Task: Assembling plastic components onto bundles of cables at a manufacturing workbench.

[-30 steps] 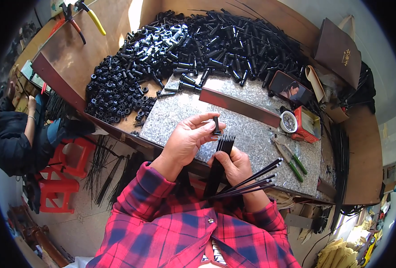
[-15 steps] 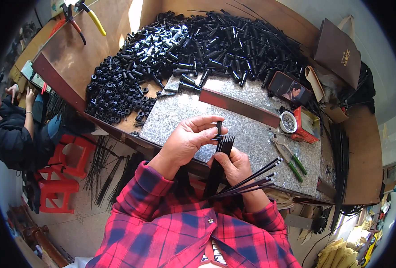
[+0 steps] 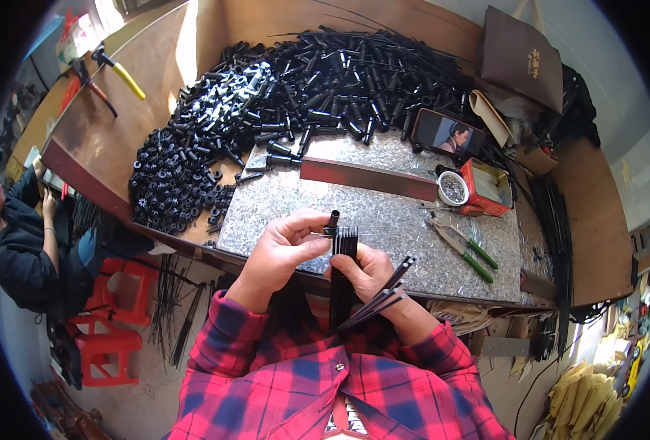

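At the near edge of the workbench [image 3: 574, 242], the person's right hand [image 3: 372, 271] is wrapped tight around a bundle of flat black ribs [image 3: 343, 282] held upright, with several more thin black rods [image 3: 380, 297] fanning out from under that same grip. The left hand [image 3: 288, 246] pinches a small black tube cap [image 3: 333, 220] between thumb and fingertips, just at the top ends of the ribs. Beyond the hands lie a speckled metal plate [image 3: 383, 209], green-handled pliers [image 3: 464, 246] on it toward the right edge, and a heap of black plastic parts [image 3: 266, 95] across the far side.
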{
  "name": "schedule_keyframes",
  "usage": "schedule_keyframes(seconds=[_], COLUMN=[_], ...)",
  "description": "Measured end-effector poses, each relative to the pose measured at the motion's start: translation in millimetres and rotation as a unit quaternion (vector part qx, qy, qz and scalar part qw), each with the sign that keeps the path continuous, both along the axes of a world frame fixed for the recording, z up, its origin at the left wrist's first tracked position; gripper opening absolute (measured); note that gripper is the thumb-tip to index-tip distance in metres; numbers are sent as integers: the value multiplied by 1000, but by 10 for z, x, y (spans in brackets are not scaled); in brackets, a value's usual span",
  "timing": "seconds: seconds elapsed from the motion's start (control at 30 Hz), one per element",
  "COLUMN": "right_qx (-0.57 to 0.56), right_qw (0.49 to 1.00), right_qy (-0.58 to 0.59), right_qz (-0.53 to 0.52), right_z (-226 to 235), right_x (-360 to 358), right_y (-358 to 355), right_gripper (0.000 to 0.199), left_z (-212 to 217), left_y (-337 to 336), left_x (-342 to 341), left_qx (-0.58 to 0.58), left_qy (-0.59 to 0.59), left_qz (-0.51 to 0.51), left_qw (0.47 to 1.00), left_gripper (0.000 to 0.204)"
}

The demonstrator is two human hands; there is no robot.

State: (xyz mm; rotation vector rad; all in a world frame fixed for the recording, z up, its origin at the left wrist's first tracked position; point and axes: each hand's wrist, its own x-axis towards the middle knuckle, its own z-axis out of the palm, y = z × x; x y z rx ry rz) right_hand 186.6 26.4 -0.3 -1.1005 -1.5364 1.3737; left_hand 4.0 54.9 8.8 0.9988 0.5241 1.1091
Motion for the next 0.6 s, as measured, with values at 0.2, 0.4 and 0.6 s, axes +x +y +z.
schedule_keyframes(seconds=[0.2,0.4,0.6], right_qx=[36,88,122], right_qw=[999,994,992], right_qy=[-17,-58,-8], right_qz=[-5,-23,-11], right_z=[26,85,155], right_x=[19,15,53], right_y=[-34,-75,-68], right_gripper=[18,20,16], left_z=[109,90,15], left_y=[-109,-139,-109], left_x=[141,134,63], left_qx=[4,-40,-80], left_qy=[74,58,5], left_qz=[75,77,18], left_qw=[994,995,997], left_gripper=[31,30,29])
